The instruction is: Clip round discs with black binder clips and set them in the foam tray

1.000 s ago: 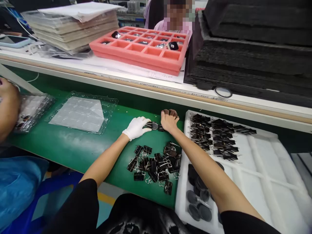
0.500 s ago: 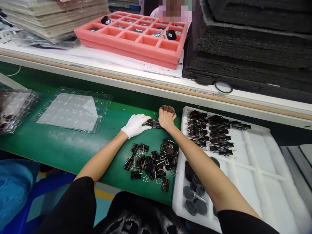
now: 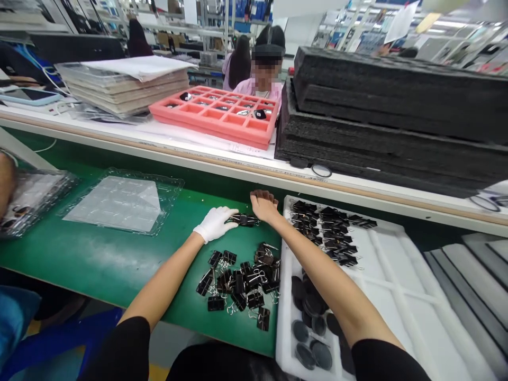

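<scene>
Lying crosswise between left hand (image 3: pixel 215 223) and right hand (image 3: pixel 263 206), clipped piece (image 3: pixel 244 219).

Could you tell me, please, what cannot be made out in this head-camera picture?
- Small dark clipped part: largely covered by the white-gloved left hand and bare right hand; grip unclear.
- Round dark discs in the white foam tray: partly hidden by the right forearm.
- Contents of the pink foam compartment tray: too small.
- Clear plastic blister tray: cut by the left edge.
</scene>
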Demonstrator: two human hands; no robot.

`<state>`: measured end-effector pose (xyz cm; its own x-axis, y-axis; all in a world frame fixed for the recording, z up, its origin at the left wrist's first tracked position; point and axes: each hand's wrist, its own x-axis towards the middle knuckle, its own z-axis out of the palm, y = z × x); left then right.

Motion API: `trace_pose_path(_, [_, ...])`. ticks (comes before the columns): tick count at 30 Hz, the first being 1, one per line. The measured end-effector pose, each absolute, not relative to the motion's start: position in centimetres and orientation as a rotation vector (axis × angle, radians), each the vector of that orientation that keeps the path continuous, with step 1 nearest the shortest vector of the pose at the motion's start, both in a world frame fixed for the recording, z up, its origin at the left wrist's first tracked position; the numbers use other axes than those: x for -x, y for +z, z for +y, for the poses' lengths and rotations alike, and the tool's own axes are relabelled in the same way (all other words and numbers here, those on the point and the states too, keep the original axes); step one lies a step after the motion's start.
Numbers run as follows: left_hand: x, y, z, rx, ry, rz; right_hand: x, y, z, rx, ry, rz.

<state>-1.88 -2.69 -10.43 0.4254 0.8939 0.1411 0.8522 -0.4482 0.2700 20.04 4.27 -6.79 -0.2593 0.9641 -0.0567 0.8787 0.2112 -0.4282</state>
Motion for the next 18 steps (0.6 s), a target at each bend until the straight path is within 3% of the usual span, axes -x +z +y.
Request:
trace_pose_path(4, [2.1, -10.6, -2.4, -2.388, 0.547, 1.532, -22.3, -5.3, 3.8, 1.425, 0.804, -2.645])
trace_pose_path(12, [2.8, -10.8, -2.4, -2.207, 0.76, 1.537, -23.0, -6.7, 2.8, 1.053, 0.709, -2.684])
trace_pose_path(18, [2.9, -10.7, -3.4, -1.944, 0.89, 1.514, -22.5, -7.3, 2.8, 1.082, 1.532, -2.218])
